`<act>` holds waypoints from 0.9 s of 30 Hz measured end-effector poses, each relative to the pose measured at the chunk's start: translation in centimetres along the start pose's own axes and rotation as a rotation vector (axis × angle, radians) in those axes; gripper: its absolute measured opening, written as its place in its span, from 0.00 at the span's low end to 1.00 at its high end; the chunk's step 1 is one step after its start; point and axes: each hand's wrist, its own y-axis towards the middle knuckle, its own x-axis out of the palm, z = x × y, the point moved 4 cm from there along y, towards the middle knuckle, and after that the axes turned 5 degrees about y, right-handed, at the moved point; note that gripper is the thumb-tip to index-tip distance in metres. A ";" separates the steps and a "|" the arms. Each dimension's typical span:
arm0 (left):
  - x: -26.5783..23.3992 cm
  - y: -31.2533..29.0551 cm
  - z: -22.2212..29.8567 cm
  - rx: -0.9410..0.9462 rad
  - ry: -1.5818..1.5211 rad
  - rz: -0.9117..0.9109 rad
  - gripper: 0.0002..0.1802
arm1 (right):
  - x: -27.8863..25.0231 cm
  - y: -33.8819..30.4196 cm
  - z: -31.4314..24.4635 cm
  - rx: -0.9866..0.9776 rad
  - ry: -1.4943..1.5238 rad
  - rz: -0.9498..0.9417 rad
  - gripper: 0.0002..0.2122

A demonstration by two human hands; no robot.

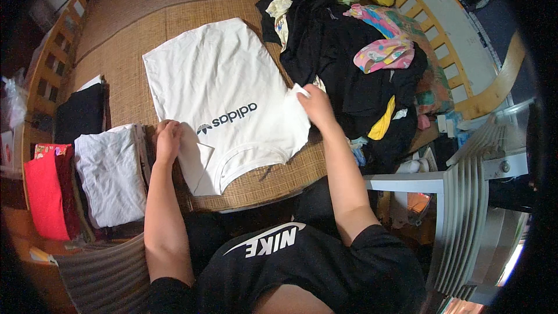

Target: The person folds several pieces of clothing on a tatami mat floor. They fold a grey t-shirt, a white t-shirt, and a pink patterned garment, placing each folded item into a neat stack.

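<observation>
A white T-shirt [221,75] with dark lettering lies spread on a woven mat, its neckline toward me and its hem at the far side. My right hand [315,106] pinches the sleeve on the right, lifting that bit of cloth slightly. At the shirt's left edge, my left hand [168,139] has its fingers curled onto the cloth beside the other sleeve, which lies folded inward over the shirt. The fingertips of the left hand are partly hidden.
Folded piles stand at the left: white clothes [110,174], red clothes [46,195] and black clothes [81,113]. A heap of loose black clothes [325,46] with a pink patterned garment [383,55] lies at the right. Wooden rails [444,61] edge the woven mat [116,52].
</observation>
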 end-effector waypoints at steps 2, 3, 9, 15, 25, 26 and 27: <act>0.0 0.0 0.3 0.034 -0.003 0.011 0.08 | 2.7 -0.5 -1.4 -0.031 -0.040 -0.023 0.12; -0.1 0.1 0.4 0.052 -0.007 0.018 0.08 | 4.6 -0.8 -1.9 -0.082 -0.116 -0.145 0.13; 1.1 0.1 -2.3 -0.009 -0.117 -0.015 0.08 | 8.4 -4.3 -2.3 -0.116 -0.220 -0.468 0.13; -0.2 0.0 0.2 0.057 0.000 0.009 0.09 | 5.7 -2.4 2.3 -0.014 -0.290 -0.247 0.09; -2.4 -1.0 0.5 -0.028 0.179 -0.108 0.09 | 5.0 -4.9 4.4 0.043 -0.508 -0.597 0.09; -2.7 -1.1 0.6 -0.007 0.204 -0.154 0.09 | 3.8 -5.3 4.2 0.111 -0.423 -0.506 0.11; -3.2 -1.7 1.2 0.011 0.229 -0.204 0.09 | 3.1 -5.6 3.8 0.189 -0.409 -0.513 0.16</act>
